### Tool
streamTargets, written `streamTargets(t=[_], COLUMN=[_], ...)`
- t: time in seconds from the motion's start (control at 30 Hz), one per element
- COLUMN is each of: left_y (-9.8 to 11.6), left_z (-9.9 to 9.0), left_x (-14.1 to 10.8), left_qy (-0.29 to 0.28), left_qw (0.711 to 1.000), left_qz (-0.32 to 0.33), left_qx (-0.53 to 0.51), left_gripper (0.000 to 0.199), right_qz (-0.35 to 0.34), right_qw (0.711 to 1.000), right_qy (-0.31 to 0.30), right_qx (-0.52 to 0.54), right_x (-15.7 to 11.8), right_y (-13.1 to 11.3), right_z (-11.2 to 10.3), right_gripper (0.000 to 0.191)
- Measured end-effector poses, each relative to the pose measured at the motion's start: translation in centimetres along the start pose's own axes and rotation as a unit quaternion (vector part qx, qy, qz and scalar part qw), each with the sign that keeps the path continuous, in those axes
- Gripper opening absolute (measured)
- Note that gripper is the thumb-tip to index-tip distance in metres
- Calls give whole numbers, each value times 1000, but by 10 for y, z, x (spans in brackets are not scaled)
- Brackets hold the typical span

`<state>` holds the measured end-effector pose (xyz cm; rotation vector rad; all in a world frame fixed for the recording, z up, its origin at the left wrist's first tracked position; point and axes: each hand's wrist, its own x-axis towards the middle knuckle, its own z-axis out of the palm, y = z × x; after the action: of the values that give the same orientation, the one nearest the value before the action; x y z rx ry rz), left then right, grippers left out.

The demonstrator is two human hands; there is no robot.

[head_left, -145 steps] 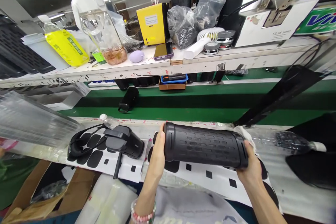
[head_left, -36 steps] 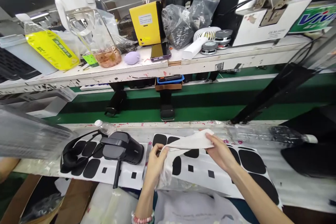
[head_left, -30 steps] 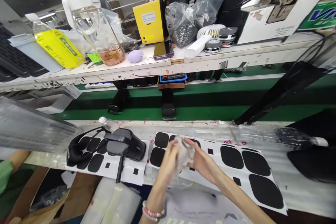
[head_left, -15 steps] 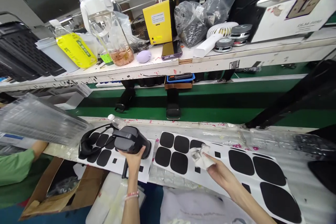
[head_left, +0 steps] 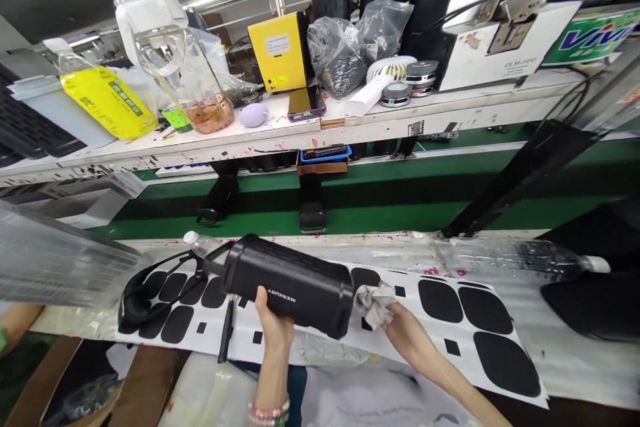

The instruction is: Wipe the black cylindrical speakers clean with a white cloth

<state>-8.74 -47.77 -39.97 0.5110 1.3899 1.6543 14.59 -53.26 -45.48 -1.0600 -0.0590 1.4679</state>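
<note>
A long black case (head_left: pixel 295 280) with "MERKURY" printed on its side is held in my left hand (head_left: pixel 275 320), thumb on the near face. It lies almost level, its strap end to the left. My right hand (head_left: pixel 405 333) is closed on a crumpled pale cloth (head_left: pixel 375 303) beside the case's right end. Beneath them are white sheets (head_left: pixel 410 340) with black rounded shapes. Left of the case, a black strap (head_left: pixel 135 300) and a black-handled brush (head_left: pixel 227 333) rest on a sheet.
Behind the sheets lie a small capped bottle (head_left: pixel 197 243) and a large clear bottle (head_left: pixel 530 259). A shelf (head_left: pixel 250 140) above holds a jug, a phone, bags and a yellow box. Another person's arm (head_left: pixel 17 323) is at far left, near a cardboard box (head_left: pixel 143 387).
The black case has turned from end-on to lengthwise, its side lettering now showing. My right hand with the cloth is closer to its end. The whole view has shifted to the right.
</note>
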Motion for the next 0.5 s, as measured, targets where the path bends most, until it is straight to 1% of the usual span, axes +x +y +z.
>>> streamTargets(t=[0.03,0.07,0.1,0.13,0.2,0.27,0.37,0.43,0.5], left_y=[2,3,5,5,3,-3,-10,-13,-15], left_z=[10,20,29,37,47,54,59,61,61], left_x=[-10,-19,-28,-37,-50,-60,-66,-67,-66], left_qy=[-22,-53,-90,-125,-173,-199,-230,-239,-235], left_qw=[995,980,960,939,905,876,842,835,828], left_qz=[-84,-165,-236,-298,-376,-426,-471,-479,-490], left_qx=[-54,-97,-116,-121,-102,-103,-127,-131,-137], left_gripper=[61,60,59,58,55,48,34,28,27], right_qz=[-28,-63,-104,-149,-240,-299,-325,-333,-336], right_qw=[999,997,994,987,968,948,934,930,928], right_qy=[20,36,46,48,30,13,21,40,53], right_qx=[1,-1,-7,-19,-61,-106,-146,-151,-152], right_x=[-6,-13,-20,-27,-40,-49,-53,-53,-53], right_y=[-3,-8,-13,-19,-28,-34,-36,-35,-35], right_z=[9,18,27,36,49,57,59,58,56], right_gripper=[18,21,23,25,30,36,43,46,48])
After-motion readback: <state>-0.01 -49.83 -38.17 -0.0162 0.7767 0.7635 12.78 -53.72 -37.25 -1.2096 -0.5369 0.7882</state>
